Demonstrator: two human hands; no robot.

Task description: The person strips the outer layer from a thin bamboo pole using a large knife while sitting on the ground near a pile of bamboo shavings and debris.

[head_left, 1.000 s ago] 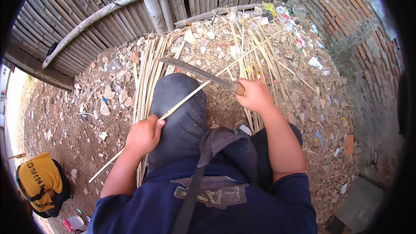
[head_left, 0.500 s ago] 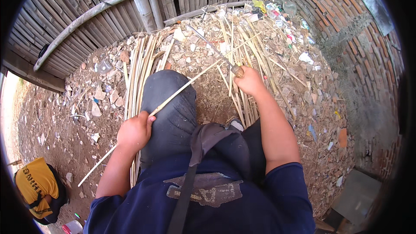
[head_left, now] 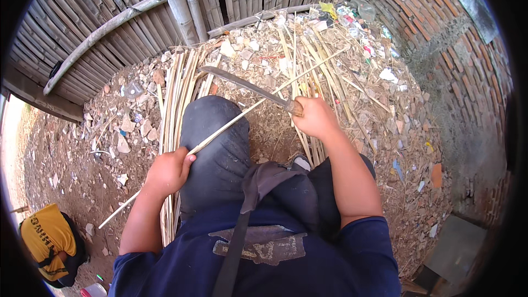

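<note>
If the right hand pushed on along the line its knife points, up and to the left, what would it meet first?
Probably the bundle of split bamboo strips on the ground past the raised knee. The right hand holds the knife, whose tip aims that way; depth is unclear, so the blade may pass above them.

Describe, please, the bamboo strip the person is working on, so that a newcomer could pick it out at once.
Start at the raised knee in dark trousers at the picture's middle. One thin pale bamboo strip lies slanted across it, gripped low by the left hand and crossing under the long knife that the right hand holds. Unlike the strips bundled on the ground, it is single and lifted.
</note>
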